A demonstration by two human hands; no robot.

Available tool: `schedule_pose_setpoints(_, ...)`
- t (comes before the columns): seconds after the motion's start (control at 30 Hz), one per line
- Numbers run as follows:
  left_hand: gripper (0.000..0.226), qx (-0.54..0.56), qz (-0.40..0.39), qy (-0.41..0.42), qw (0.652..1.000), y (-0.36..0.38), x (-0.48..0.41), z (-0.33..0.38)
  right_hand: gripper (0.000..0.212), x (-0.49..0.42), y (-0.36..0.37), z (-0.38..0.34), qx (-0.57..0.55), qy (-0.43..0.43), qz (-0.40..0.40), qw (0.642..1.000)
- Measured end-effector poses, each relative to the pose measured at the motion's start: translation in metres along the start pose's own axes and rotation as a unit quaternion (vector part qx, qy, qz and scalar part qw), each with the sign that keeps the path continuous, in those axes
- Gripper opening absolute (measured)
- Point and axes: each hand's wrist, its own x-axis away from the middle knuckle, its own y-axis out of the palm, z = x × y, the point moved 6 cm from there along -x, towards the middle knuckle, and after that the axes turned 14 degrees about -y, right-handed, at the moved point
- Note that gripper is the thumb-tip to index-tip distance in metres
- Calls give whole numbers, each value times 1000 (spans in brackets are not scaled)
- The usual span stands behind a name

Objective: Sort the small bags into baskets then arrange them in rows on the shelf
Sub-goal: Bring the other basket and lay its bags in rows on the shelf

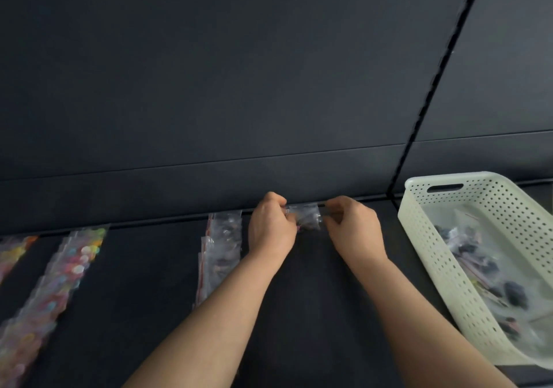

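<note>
A small clear bag [305, 217] with dark pieces inside is held flat at the back of the dark shelf [314, 282]. My left hand [270, 229] pinches its left edge and my right hand [351, 226] pinches its right edge. Just left of my left hand runs a row of clear bags [221, 253], overlapping from the back wall toward me. Further left lies a row of bags with coloured pieces [68, 274], and another coloured row [13, 253] shows at the frame's left edge.
A cream perforated basket [443, 268] stands on the shelf at the right, holding several small bags with dark contents. The dark back wall [239, 88] rises right behind the bags. A vertical slotted upright [431, 88] divides the wall.
</note>
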Motion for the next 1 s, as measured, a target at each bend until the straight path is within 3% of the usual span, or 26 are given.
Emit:
schedule_pose_setpoints(0.2,9,2,-53,104,993,10,46,59,28,21,-81,3,218,-65,-19,974)
schedule_pose_setpoints(0.4,10,1,-84,183,980,44,104,130,33,54,-155,68,248,-26,-3,968)
schedule_pose_setpoints(0.57,15,-112,-94,240,960,91,136,176,33,75,-196,123,265,-9,-4,964)
schedule_pose_setpoints(0.77,28,-270,-113,250,923,155,141,214,31,87,-213,159,257,-37,7,966)
schedule_pose_setpoints(0.87,41,-333,-143,234,902,183,144,220,33,87,-200,165,271,-67,-30,960)
schedule_pose_setpoints(1.0,44,-350,-128,184,909,198,141,224,28,85,-196,171,277,-71,-48,957)
